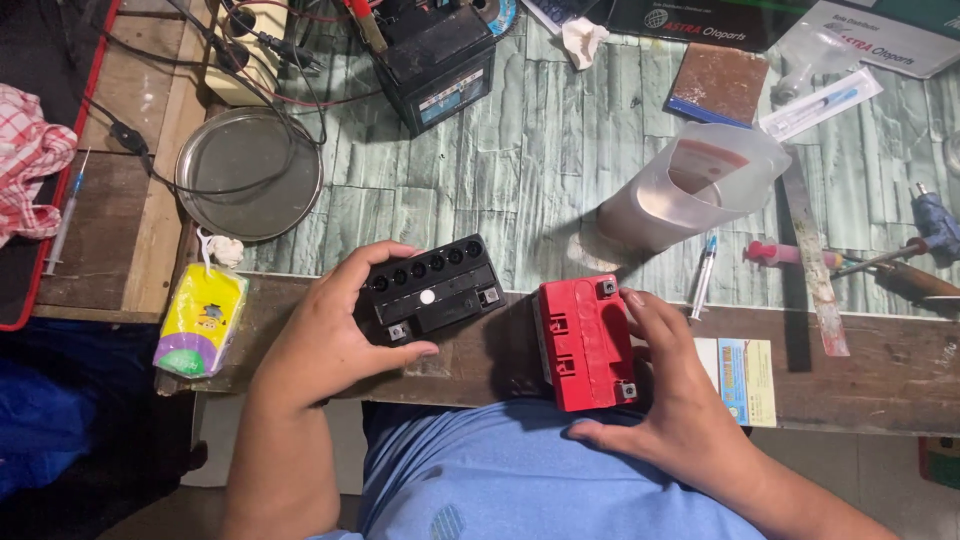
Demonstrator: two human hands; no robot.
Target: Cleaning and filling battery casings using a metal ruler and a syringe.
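My left hand point(325, 335) grips a small black battery point(432, 288) with a row of round filler holes on top, at the near edge of the workbench. My right hand point(668, 385) holds a small red battery point(585, 340) with metal terminals at its corners, fingers on its right side and thumb under its near end. The two batteries lie side by side, a small gap apart.
A translucent plastic jug point(690, 190) stands behind the red battery. A larger black battery point(438, 55) with cables sits at the back, a round metal plate point(248, 175) to the left, syringes point(702, 278), a metal strip point(812, 260) and a yellow packet point(200, 320) around.
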